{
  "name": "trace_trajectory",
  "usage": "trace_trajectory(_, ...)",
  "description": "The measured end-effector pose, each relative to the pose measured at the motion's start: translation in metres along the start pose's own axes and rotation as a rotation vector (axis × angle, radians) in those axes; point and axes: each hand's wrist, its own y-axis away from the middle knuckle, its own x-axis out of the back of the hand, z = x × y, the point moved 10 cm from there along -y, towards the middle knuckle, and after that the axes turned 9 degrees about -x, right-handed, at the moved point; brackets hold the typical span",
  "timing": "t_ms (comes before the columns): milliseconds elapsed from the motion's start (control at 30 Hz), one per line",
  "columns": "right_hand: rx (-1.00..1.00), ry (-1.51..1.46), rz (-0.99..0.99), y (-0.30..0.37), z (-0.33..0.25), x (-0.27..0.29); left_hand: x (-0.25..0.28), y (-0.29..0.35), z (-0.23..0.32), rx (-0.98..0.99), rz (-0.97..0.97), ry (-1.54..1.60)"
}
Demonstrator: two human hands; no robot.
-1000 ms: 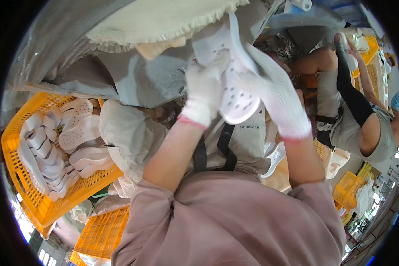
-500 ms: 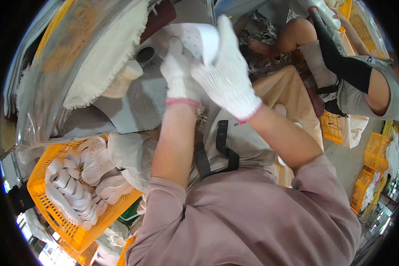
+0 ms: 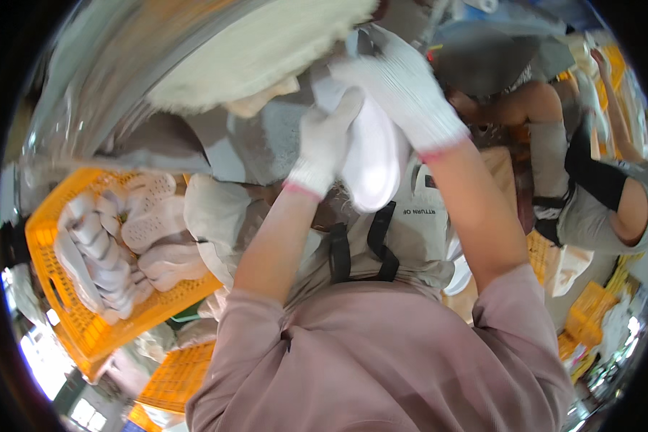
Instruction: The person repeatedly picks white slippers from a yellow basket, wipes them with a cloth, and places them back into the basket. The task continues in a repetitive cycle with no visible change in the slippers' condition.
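A white foam clog [image 3: 373, 169] is between my gloved hands, its smooth pale sole side facing me and its rounded end pointing down. My left hand [image 3: 325, 140] is closed on the clog's left edge, thumb laid across it. Across its upper part, my right hand [image 3: 403, 90] grips from the right, with the fingertips partly hidden and blurred. Just above and left of the hands is a large cream cloth wheel [image 3: 259, 54] with a frayed edge, behind a clear plastic sheet [image 3: 101, 86].
On the left, a yellow crate [image 3: 86, 320] holds several white perforated clogs [image 3: 151, 223]. Another yellow crate [image 3: 180, 374] stands below it. A grey panel [image 3: 259, 144] lies under the wheel. At the right sits another person [image 3: 605, 187], with more yellow crates [image 3: 587, 313] nearby.
My hands have turned the clog so its smooth underside shows and its end points down. My left hand has shifted lower along its edge. My view has swung, so the wheel appears further right.
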Motion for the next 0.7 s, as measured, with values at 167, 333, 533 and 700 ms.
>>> trace_trajectory(167, 0.863, 1.042, 0.190, 0.111, -0.014, -0.019, -0.028, -0.033, 0.016, -0.094, -0.137, 0.340)
trace_trajectory(333, 0.643, 1.046, 0.002, 0.124, -0.007, -0.050, -0.034, 0.041, 0.014, 0.223, -0.323, 0.985)
trace_trajectory(533, 0.624, 0.831, 0.170, 0.117, -0.038, -0.098, 0.041, -0.003, 0.040, -0.144, 0.132, 0.728)
trace_trajectory(700, 0.684, 0.568, 0.258, 0.111, -0.010, -0.088, 0.049, -0.023, 0.023, -0.088, -0.046, 0.518)
